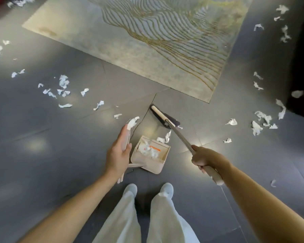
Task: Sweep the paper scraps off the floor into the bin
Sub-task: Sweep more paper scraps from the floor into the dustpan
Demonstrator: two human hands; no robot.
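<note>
Rn, 1 broom [179, 134], 1 dustpan [152, 161], 2 hands [118, 155] [203, 157]

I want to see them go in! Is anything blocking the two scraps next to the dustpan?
Nothing visible blocks them. The two scraps lie right beside the dustpan's open mouth, and the broom head sits just beyond them.

Loose trousers [123, 221], pale grey-white, wide legs, soft folds down front. Footwear [167, 188] same pale shade, rounded toes showing under hems. Left hand [118, 153], right hand [203, 157] bare; forearms [77, 199] uncovered.
</note>
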